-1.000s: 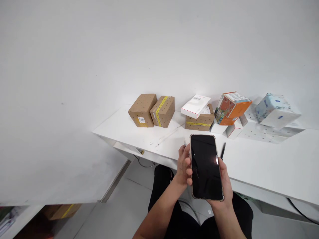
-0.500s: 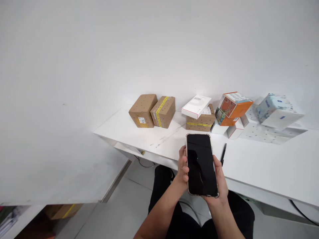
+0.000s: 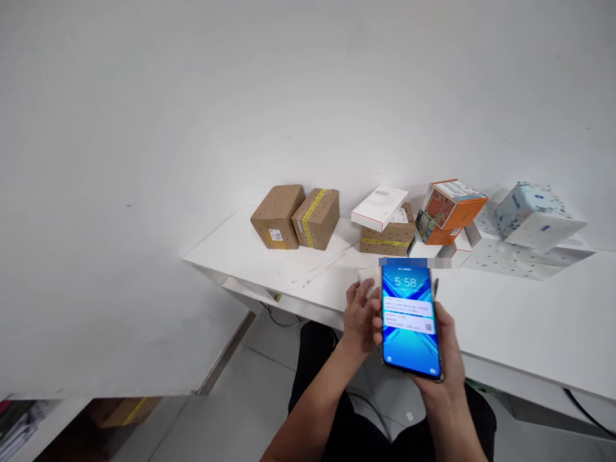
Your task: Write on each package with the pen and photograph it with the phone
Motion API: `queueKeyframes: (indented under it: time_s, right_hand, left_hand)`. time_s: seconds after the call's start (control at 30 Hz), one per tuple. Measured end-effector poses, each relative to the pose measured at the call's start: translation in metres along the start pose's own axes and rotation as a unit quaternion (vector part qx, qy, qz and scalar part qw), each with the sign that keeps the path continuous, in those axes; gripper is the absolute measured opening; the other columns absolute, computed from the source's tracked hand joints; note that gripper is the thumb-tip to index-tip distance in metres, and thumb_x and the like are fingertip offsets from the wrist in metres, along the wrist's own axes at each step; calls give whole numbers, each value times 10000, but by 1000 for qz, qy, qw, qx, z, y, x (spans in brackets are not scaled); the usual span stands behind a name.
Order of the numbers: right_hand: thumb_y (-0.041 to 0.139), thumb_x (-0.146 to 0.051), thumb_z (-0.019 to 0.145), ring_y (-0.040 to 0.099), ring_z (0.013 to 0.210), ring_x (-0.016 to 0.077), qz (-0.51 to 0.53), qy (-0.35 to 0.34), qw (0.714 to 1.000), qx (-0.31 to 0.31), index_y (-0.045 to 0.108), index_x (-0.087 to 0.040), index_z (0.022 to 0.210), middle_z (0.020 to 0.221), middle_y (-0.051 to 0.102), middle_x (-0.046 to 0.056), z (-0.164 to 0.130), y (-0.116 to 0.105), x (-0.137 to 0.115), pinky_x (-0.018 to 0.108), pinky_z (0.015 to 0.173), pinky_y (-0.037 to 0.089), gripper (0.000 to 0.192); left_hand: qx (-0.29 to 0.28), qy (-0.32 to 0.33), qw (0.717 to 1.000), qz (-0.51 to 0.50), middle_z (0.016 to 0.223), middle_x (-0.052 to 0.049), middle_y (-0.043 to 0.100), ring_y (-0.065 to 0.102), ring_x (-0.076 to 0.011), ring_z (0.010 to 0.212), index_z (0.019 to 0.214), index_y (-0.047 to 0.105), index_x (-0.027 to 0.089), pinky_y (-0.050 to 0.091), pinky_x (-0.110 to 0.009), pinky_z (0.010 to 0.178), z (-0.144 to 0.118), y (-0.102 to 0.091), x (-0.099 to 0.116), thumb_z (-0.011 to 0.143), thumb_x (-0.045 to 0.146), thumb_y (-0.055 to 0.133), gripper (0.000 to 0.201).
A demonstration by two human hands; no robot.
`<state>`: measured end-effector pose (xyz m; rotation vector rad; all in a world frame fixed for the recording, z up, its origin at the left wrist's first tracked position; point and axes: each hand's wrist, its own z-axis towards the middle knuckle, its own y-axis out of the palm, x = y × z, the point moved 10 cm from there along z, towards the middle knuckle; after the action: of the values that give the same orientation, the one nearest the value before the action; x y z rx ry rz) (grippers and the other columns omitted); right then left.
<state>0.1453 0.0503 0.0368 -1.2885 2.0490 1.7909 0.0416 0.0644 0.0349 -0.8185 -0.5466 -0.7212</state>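
My right hand (image 3: 447, 359) holds a smartphone (image 3: 409, 340) upright from behind. Its thumb lies along the right edge, and fingertips wrap round the left edge. The lit blue screen shows 5:58 and notification panels; a blurred strip covers its top. My left hand (image 3: 359, 317) is just left of the phone. Its fingers are curled over a white, box-like object (image 3: 364, 274), mostly hidden by the hand and the phone. Behind the phone's right side, a black pen (image 3: 436, 285) is partly covered.
Two brown cartons (image 3: 278, 215) stand left on the white table (image 3: 529, 321). A flat white box (image 3: 380, 206) rests on another carton (image 3: 385, 244). Further right are orange boxes (image 3: 452, 205) and a tissue pack (image 3: 539, 215) on a dotted white box (image 3: 510, 260). A wall rises behind.
The phone's black screen has lit up blue. The phone has shifted right in my right hand, baring a white object by my left fingers and covering most of the pen.
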Motion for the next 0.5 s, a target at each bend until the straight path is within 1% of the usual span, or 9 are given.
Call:
queueKeyframes:
  time_s: [0.1,0.17,0.2,0.23,0.27,0.3,0.33,0.4,0.5]
  right_hand:
    - [421,-636,819,676,862,295,-109,-113,982,107,614,-181,1191,1015,710,138,-7,-47,-44,448,718,541,618]
    - [439,-630,807,661,895,287,-230,-188,935,192,566,-195,1248,1107,671,132,-15,-84,-78,432,737,530,632]
    - [475,-611,802,650,918,280,-320,-219,889,243,527,-227,1292,1142,650,114,-20,-102,-96,427,755,520,625]
    - [495,-598,798,630,953,284,-423,-247,817,306,498,-237,1328,1149,635,108,-27,-119,-114,435,799,499,642]
    - [521,-592,782,604,989,307,-533,-242,733,347,496,-223,1343,1114,634,118,-29,-132,-127,460,839,474,672]
    - [516,-591,777,582,1008,335,-623,-232,652,365,506,-185,1341,1054,634,136,-27,-143,-136,488,864,448,695]
    - [491,-581,790,571,1014,352,-683,-222,592,367,506,-152,1343,1032,627,155,-23,-153,-141,498,873,436,699]
    - [449,-565,816,568,1007,371,-752,-175,513,375,514,-145,1335,1080,609,185,-14,-179,-145,512,857,436,671]
    - [407,-543,846,530,1075,417,-805,-139,430,384,526,-172,1326,1211,557,218,-6,-201,-146,558,855,429,618]
  left_hand:
    - [-6,58,995,79,1260,-91,551,492,-257,1170,1142,586,238,426,-444,1005,11,-5,23,890,179,492,275]
    - [-11,85,989,118,1252,-112,528,480,-255,1153,1155,566,206,447,-437,985,11,-8,33,891,159,487,280]
    - [-14,90,988,123,1246,-115,518,474,-255,1151,1160,559,201,451,-437,984,11,-8,35,888,159,494,283]
    - [-15,92,988,125,1246,-117,503,464,-259,1160,1159,557,202,449,-444,988,10,-9,35,884,163,504,283]
    - [-15,92,988,124,1253,-120,482,448,-267,1180,1154,558,206,441,-458,1000,10,-10,35,879,171,517,281]
    - [-15,91,988,122,1268,-122,453,425,-278,1210,1147,563,212,425,-478,1018,11,-11,34,872,182,533,278]
    - [-16,88,989,117,1293,-124,415,396,-290,1246,1138,569,218,405,-501,1037,11,-12,32,863,193,552,277]
    - [-29,71,992,96,1364,-127,317,321,-314,1324,1120,582,224,368,-532,1066,14,-12,26,843,205,585,278]
    - [-67,24,997,23,1468,-122,156,219,-329,1408,1085,605,212,350,-510,1090,19,-8,12,816,201,620,269]
